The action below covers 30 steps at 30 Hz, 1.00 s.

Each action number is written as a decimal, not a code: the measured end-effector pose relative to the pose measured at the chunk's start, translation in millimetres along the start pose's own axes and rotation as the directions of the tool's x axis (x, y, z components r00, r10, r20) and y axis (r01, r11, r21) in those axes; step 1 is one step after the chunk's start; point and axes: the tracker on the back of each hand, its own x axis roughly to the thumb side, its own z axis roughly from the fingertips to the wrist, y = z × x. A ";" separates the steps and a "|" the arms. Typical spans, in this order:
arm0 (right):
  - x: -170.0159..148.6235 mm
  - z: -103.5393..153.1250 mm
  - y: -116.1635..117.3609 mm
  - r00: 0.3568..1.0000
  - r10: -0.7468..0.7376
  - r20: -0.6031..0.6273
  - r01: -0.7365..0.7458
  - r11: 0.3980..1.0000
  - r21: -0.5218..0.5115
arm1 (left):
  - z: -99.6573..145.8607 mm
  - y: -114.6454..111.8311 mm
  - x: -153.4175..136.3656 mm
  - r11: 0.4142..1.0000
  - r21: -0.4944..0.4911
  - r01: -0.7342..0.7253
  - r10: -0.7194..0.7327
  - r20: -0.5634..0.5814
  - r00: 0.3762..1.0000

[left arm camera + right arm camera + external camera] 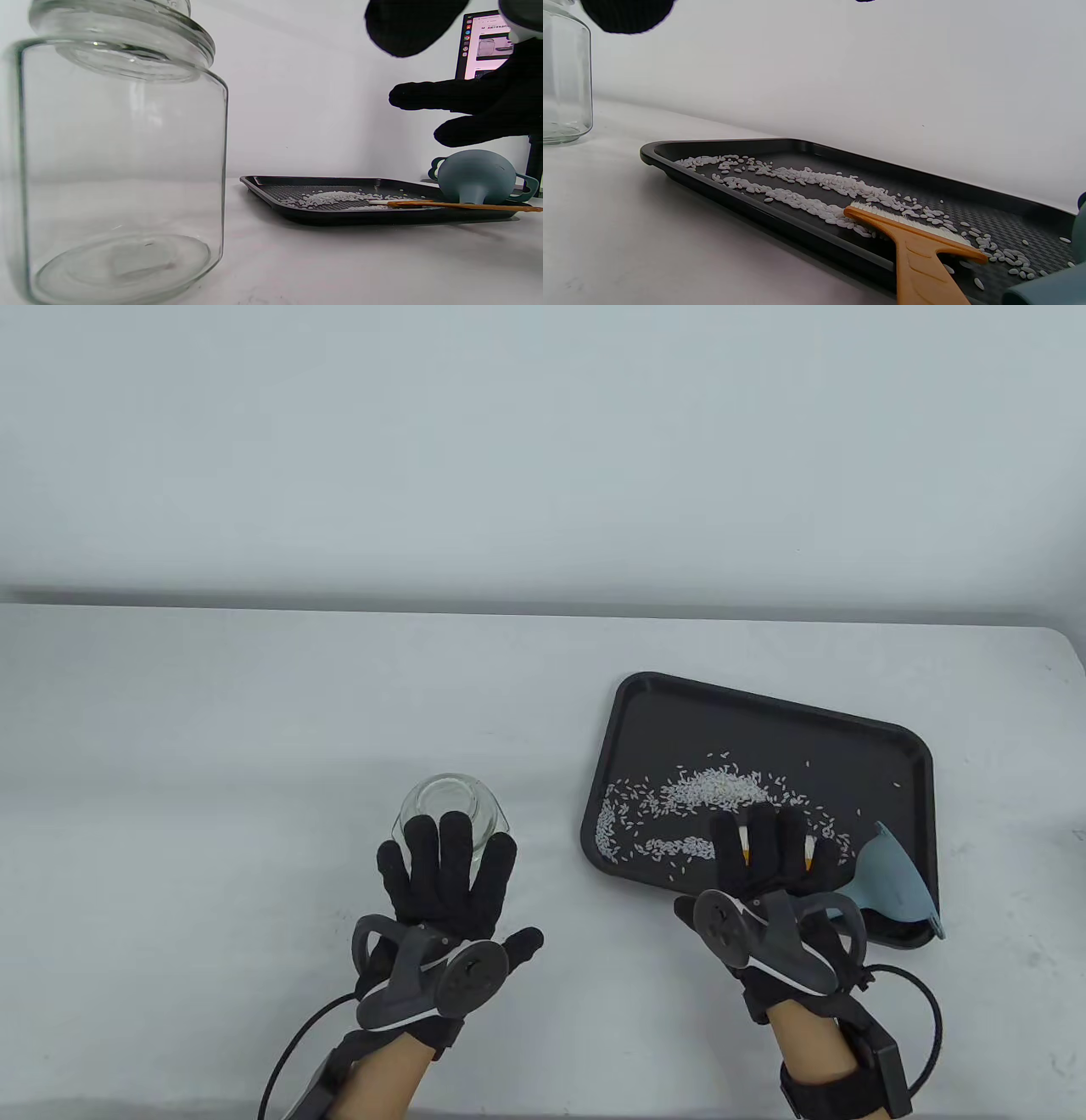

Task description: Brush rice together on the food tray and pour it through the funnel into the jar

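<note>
The black food tray (768, 711) lies at the right with white rice (711, 787) strewn in loose lines across it. An orange brush (916, 243) lies flat on the tray, bristles against the rice. My right hand (764, 844) hovers above it with straight fingers; only slivers of the brush (745, 848) show between them. A blue-grey funnel (895, 886) rests on its side on the tray's near right corner. The clear glass jar (454, 813) stands upright and empty at the centre-left. My left hand (450, 861) is spread flat just in front of it and holds nothing.
A lit monitor (483, 44) stands behind the tray in the left wrist view. White tabletop lies between jar (118, 169) and tray (339, 214). The table's far edge meets a pale wall.
</note>
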 end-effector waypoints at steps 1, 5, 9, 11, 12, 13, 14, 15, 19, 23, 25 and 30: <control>0.0 -0.1 0.1 1.000 -0.002 -0.001 0.002 1.000 0.003 | -0.1 -0.2 -0.1 1.000 -0.002 -0.001 0.001 0.000 1.000; -0.2 -0.3 0.5 1.000 -0.007 0.000 0.007 1.000 0.015 | -0.1 0.2 -0.7 1.000 -0.006 -0.005 0.005 -0.004 1.000; -0.9 -0.5 0.5 1.000 -0.011 -0.002 0.011 1.000 0.014 | -0.1 1.0 -1.1 1.000 0.006 -0.009 0.009 -0.004 1.000; -1.3 -0.7 0.9 1.000 -0.013 -0.004 0.013 1.000 0.013 | -0.2 0.8 -1.2 1.000 0.008 -0.010 0.010 -0.004 1.000; -1.4 -0.9 1.3 1.000 -0.013 -0.004 0.013 1.000 0.013 | -0.3 0.7 -1.3 1.000 0.009 -0.011 0.011 -0.004 1.000; -1.5 -0.9 1.5 1.000 -0.013 -0.005 0.013 1.000 0.014 | -0.4 0.7 -1.2 1.000 0.010 -0.011 0.011 -0.003 1.000; -1.6 -0.9 1.6 1.000 -0.013 -0.005 0.013 1.000 0.015 | -0.4 0.6 -1.2 1.000 0.009 -0.012 0.012 -0.003 1.000; -1.6 -1.0 1.7 1.000 -0.013 -0.005 0.013 1.000 0.016 | -0.5 0.6 -1.2 1.000 0.009 -0.012 0.012 -0.003 1.000; -1.5 -1.2 2.1 1.000 -0.012 -0.003 0.012 1.000 0.019 | -0.5 0.7 -1.4 1.000 0.011 -0.015 0.015 -0.005 1.000; -2.0 -1.4 2.3 1.000 -0.015 -0.003 0.015 1.000 0.022 | -0.9 2.7 -4.1 0.999 0.034 -0.032 0.033 -0.010 0.999; -2.3 -1.4 2.2 1.000 -0.016 -0.005 0.016 1.000 0.022 | -1.6 5.0 -8.3 0.995 0.066 -0.074 0.076 -0.025 0.997; -3.0 -1.7 2.2 1.000 -0.020 -0.009 0.020 0.999 0.025 | -6.5 13.1 -24.5 0.968 0.187 -0.169 0.185 -0.075 0.980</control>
